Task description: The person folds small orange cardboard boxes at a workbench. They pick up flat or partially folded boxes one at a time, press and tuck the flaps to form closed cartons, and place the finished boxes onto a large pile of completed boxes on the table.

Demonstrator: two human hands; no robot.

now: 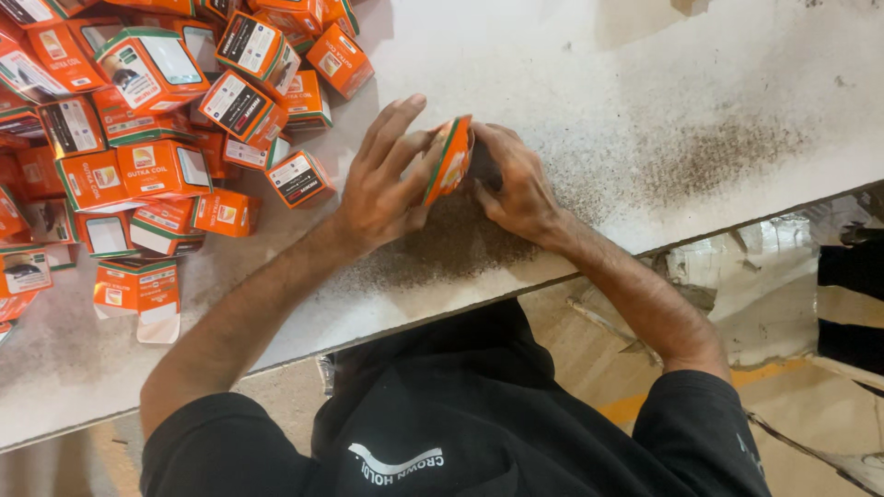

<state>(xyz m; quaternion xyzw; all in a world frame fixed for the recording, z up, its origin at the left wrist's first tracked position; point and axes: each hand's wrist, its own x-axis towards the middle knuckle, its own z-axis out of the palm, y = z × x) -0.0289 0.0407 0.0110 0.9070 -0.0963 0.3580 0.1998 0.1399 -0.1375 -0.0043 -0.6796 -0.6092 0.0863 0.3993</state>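
Two bare hands met over one small orange-and-green printed cardboard carton (450,158), held on edge just above the white worktop (589,83), near its front edge. The left hand (387,179) cupped the carton's near face, fingers spread and thumb pressed along the side; the right hand (516,179) closed against the opposite face, fingertips curled in at the top, so both were clamped on the same box, pressing toward each other. Judging by its thin board walls and small size, the carton looked light and only moderately stiff, likely to dent or buckle if squeezed across the flat panels. The folded edges and corners seemed the firmer places to grip, and the printed surface looked smooth, perhaps a little slick. Whether it was filled could not be told. Beneath the hands lay a patch of dark brown powdery dust (460,244), with a second, thinner scatter (718,152) well apart, off past the right hand. A loose heap of matching orange cartons (157,138), some with clear windows, covered the bench beyond the left hand, none touching the held one. The person wore a black shirt (442,423).
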